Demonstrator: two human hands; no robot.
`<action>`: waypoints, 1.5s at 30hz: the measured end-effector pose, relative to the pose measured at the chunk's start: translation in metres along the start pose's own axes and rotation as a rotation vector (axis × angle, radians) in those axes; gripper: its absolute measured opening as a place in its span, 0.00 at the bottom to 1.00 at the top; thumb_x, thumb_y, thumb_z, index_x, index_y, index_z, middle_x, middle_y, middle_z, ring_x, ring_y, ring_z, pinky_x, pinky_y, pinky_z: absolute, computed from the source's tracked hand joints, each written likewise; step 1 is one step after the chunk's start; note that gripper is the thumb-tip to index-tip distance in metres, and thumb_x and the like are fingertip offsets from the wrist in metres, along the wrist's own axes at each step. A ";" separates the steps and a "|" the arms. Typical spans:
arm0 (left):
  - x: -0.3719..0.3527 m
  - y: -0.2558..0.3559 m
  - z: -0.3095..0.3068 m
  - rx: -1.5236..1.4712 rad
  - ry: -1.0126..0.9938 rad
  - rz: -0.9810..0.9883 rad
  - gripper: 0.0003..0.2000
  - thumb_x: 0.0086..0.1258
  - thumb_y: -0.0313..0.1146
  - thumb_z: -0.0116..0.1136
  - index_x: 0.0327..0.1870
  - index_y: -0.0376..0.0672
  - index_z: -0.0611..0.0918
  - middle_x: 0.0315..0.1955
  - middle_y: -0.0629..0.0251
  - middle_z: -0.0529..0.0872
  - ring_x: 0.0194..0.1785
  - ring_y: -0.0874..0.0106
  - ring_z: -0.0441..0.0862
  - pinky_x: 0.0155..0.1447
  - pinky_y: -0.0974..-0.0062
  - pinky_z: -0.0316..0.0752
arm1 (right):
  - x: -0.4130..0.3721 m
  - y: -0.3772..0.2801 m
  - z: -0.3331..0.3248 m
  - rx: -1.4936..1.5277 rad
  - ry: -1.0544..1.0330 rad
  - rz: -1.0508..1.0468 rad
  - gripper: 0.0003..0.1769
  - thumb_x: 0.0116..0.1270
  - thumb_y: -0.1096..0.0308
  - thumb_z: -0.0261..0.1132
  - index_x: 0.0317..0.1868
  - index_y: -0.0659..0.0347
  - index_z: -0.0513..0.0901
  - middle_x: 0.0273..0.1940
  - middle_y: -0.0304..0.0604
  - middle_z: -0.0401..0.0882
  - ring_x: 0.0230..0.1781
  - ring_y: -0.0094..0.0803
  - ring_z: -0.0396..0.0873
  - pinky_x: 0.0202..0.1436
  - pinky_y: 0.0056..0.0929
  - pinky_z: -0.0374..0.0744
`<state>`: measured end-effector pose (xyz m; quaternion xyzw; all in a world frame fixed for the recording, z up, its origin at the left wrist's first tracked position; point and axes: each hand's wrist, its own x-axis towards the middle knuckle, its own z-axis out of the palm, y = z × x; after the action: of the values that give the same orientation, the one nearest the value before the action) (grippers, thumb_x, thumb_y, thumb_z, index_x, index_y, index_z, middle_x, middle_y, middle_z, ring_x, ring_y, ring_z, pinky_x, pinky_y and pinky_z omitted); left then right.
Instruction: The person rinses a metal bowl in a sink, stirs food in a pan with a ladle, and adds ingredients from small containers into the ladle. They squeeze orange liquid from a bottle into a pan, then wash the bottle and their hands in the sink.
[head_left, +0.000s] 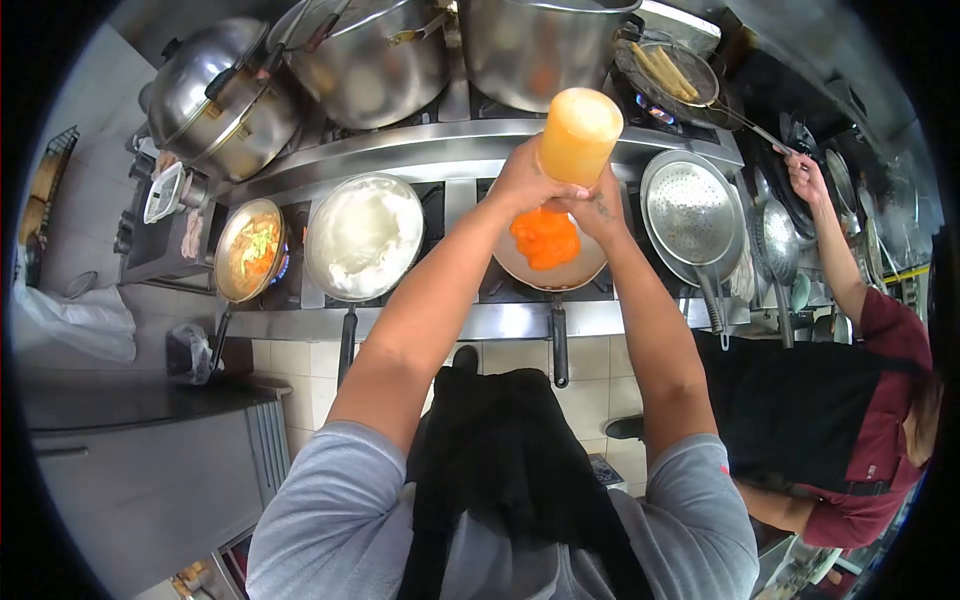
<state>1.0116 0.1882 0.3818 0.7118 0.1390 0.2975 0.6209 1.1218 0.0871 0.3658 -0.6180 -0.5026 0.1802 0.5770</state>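
Note:
Both my hands are wrapped round a squeeze bottle (580, 135) of yellow-orange liquid, held tipped with its base up. My left hand (525, 183) grips its left side and my right hand (598, 207) its right side; the nozzle end is hidden by my fingers. Below them, a frying pan (578, 272) with a black handle sits on the stove. In this pan lies a bright orange pool of sauce (546, 240). To the left is a second pan (365, 236) holding a pale, whitish layer. A smaller pan (250, 250) farther left contains orange food with yellow-green pieces, a flame at its edge.
Large steel pots (545, 60) stand along the back. A perforated strainer (690, 215) rests over a pan at the right. Beside me, a co-worker's hand (803, 178) holds a long-handled strainer with pale sticks of food (665, 72) over a flame. A grey counter (150, 490) stands lower left.

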 end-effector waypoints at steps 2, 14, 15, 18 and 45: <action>-0.003 -0.003 0.002 0.014 0.027 -0.031 0.33 0.41 0.29 0.79 0.54 0.41 0.77 0.48 0.65 0.84 0.52 0.73 0.80 0.59 0.73 0.72 | 0.001 0.005 0.000 0.019 0.005 -0.011 0.40 0.45 0.71 0.77 0.59 0.62 0.69 0.51 0.48 0.81 0.52 0.35 0.80 0.55 0.30 0.76; -0.006 -0.004 0.015 -0.031 0.243 0.032 0.22 0.45 0.30 0.78 0.43 0.39 0.83 0.39 0.65 0.88 0.43 0.77 0.83 0.50 0.76 0.76 | 0.019 0.007 -0.018 -0.068 -0.074 -0.081 0.26 0.55 0.68 0.67 0.54 0.66 0.73 0.49 0.48 0.82 0.50 0.34 0.80 0.55 0.30 0.75; -0.005 -0.003 0.015 -0.014 0.261 0.050 0.22 0.46 0.30 0.78 0.44 0.39 0.82 0.39 0.65 0.88 0.42 0.76 0.83 0.50 0.76 0.76 | 0.020 0.003 -0.019 -0.069 -0.083 -0.089 0.28 0.54 0.69 0.68 0.55 0.66 0.72 0.50 0.48 0.80 0.51 0.34 0.79 0.55 0.30 0.75; -0.005 0.005 0.023 -0.021 0.334 0.080 0.23 0.47 0.29 0.77 0.45 0.38 0.80 0.40 0.64 0.87 0.43 0.75 0.83 0.50 0.76 0.76 | 0.014 -0.016 -0.010 0.034 0.029 -0.106 0.34 0.51 0.69 0.71 0.59 0.66 0.68 0.52 0.52 0.77 0.53 0.39 0.77 0.57 0.32 0.74; 0.002 0.017 0.011 0.009 0.205 0.153 0.24 0.46 0.23 0.74 0.47 0.37 0.80 0.41 0.64 0.87 0.45 0.76 0.82 0.52 0.76 0.76 | 0.023 -0.010 -0.028 -0.189 -0.032 -0.072 0.27 0.48 0.73 0.73 0.51 0.64 0.76 0.46 0.49 0.82 0.48 0.40 0.81 0.53 0.33 0.76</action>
<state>1.0165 0.1776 0.3985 0.6890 0.1484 0.4144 0.5758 1.1503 0.0894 0.3904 -0.6483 -0.5487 0.1209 0.5138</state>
